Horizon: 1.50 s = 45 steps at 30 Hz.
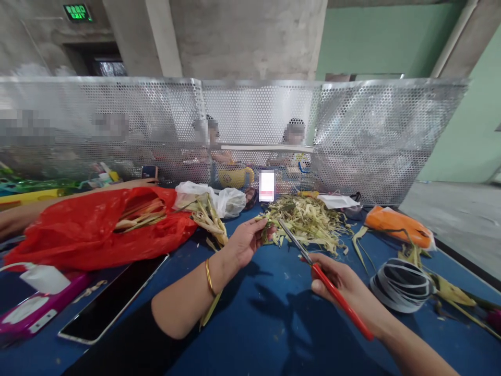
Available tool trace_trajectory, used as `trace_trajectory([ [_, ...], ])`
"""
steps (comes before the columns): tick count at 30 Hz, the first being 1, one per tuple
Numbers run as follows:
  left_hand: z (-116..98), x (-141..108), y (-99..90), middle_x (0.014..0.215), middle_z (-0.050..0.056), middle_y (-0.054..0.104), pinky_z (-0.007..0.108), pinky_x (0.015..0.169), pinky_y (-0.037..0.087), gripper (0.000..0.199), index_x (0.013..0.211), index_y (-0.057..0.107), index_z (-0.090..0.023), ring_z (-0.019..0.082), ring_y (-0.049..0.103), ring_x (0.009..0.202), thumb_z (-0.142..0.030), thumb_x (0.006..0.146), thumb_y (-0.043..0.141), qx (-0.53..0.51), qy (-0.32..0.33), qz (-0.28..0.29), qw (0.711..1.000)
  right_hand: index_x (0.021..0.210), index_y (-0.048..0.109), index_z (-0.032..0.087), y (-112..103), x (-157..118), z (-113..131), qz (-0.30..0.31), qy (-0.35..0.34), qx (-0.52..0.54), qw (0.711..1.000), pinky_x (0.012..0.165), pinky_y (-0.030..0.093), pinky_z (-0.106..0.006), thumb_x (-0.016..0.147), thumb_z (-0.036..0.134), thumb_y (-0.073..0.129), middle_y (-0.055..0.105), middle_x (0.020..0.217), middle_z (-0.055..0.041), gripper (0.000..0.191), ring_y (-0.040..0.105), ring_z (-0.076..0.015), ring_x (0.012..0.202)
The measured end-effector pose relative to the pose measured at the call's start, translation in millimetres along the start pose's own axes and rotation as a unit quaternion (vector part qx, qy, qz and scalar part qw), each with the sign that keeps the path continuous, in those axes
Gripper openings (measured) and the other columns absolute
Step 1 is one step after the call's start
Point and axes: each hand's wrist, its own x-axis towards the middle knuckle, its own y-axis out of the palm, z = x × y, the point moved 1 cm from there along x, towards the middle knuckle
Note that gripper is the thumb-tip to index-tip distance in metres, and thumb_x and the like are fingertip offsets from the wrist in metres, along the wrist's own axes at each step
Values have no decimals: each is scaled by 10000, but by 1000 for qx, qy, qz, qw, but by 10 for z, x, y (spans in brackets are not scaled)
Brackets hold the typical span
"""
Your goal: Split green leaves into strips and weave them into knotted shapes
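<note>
Holding one leaf piece (270,223) and one pair of scissors (321,275) above the desk (235,339).
The left hand (242,243) pinches the leaf piece between closed fingertips; the right hand (349,282), curled around the scissors, points them forward and leftward, tips nearer the left hand. One shred heap (315,222) lies beyond.
</note>
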Motion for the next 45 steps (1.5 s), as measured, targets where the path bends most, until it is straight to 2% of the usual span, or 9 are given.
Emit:
trace_trajectory([
  [7, 51, -13, 22, 823, 52, 709, 188, 614, 561, 51, 806, 599, -133, 123, 695, 726, -92, 824, 624, -59, 13, -11, 998, 1095, 593, 174, 12, 29, -14, -14, 36, -42, 998, 590, 356, -244, 749, 548, 639, 450, 698, 29, 512, 397, -138, 658],
  [10, 113, -22, 24, 874, 63, 709, 204, 637, 570, 47, 803, 597, -128, 136, 699, 765, -99, 823, 628, -65, 1, 2, 998, 1033, 606, 180, 9, 42, -35, -32, 36, -52, 997, 579, 350, -238, 755, 535, 635, 439, 686, 36, 452, 393, -135, 648],
  [13, 184, -32, 26, 843, 62, 702, 233, 665, 574, 46, 801, 594, -126, 152, 700, 769, -105, 825, 627, -71, -18, 23, 997, 1070, 604, 184, 10, 51, -53, -46, 44, -55, 996, 591, 364, -240, 756, 516, 638, 447, 688, 35, 458, 408, -139, 654],
  [24, 205, -78, 67, 861, 70, 703, 255, 721, 558, 65, 807, 621, -125, 161, 693, 796, -105, 857, 584, -54, -20, 41, 997, 962, 706, 168, -8, 65, -68, -76, 9, -74, 994, 597, 416, -244, 735, 502, 656, 585, 650, 12, 407, 510, -160, 646],
  [29, 205, -70, 58, 854, 80, 702, 256, 720, 569, 53, 821, 618, -112, 159, 697, 791, -100, 855, 579, -59, -18, 47, 997, 890, 703, 169, 10, 59, -53, -77, 10, -86, 993, 590, 397, -238, 756, 509, 631, 571, 640, 15, 372, 499, -158, 644],
  [35, 195, -76, 55, 872, 91, 705, 264, 703, 579, 38, 828, 612, -107, 180, 705, 808, -88, 844, 584, -64, -17, 40, 997, 755, 622, 175, 39, 64, -81, -66, 14, -100, 993, 523, 322, -221, 777, 485, 623, 467, 597, 38, 311, 391, -114, 576],
  [39, 163, -69, 50, 933, 109, 712, 243, 663, 578, 54, 866, 621, -100, 167, 706, 781, -95, 855, 569, -55, -17, 26, 998, 877, 637, 173, 23, 97, -162, -99, 32, -54, 993, 455, 307, -214, 774, 523, 618, 413, 556, 53, 365, 350, -92, 497],
  [41, 185, -81, 21, 887, 110, 717, 228, 605, 571, 88, 880, 621, -95, 154, 702, 718, -127, 881, 539, -33, -43, -10, 998, 938, 646, 166, 8, 121, -205, -120, 45, -26, 991, 423, 309, -215, 754, 541, 633, 424, 552, 54, 418, 360, -86, 456],
  [45, 356, -177, -24, 763, 108, 711, 238, 511, 549, 215, 894, 617, -72, 149, 676, 592, -222, 926, 467, 25, -175, -55, 983, 964, 644, 154, 6, 144, -229, -143, 64, 25, 987, 396, 337, -217, 737, 593, 619, 463, 547, 45, 495, 413, -92, 422],
])
